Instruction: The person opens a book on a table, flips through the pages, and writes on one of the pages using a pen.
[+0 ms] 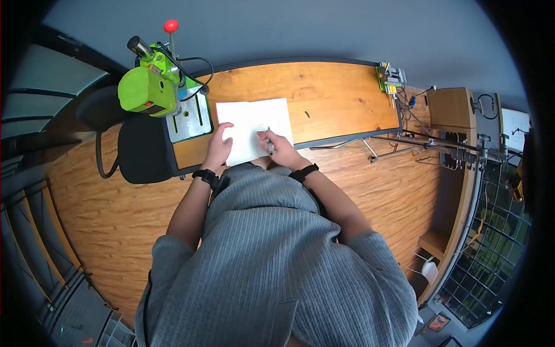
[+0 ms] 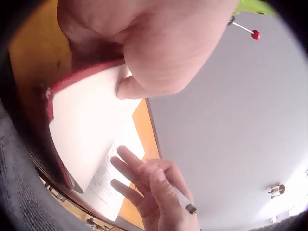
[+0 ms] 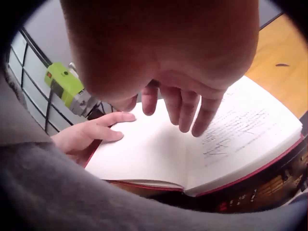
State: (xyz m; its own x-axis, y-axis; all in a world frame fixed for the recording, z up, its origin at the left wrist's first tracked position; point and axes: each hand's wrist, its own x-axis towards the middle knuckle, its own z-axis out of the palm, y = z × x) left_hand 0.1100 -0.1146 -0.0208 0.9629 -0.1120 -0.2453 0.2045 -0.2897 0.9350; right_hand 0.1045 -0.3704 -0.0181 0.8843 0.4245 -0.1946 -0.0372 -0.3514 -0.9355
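Note:
A notebook with a red cover (image 1: 245, 124) (image 2: 86, 113) (image 3: 149, 151) lies open at the table's near edge, handwriting on its right page. My left hand (image 1: 218, 149) (image 2: 159, 48) (image 3: 84, 138) rests at the left side of it, thumb and a finger laid on the left page. Over the right page, my right hand (image 1: 281, 151) (image 2: 161, 195) (image 3: 163, 53) holds a pen (image 1: 270, 148) (image 2: 186, 203) between thumb and index finger, its other fingers extended. The pen is hidden in the right wrist view.
Left of the notebook stands a green drill press (image 1: 151, 92) with a red-knobbed lever and metal base (image 1: 193, 118). A small clamp-like device (image 1: 391, 76) sits at the right end of the wooden table (image 1: 329, 95). A black chair (image 1: 144, 147) is at the left.

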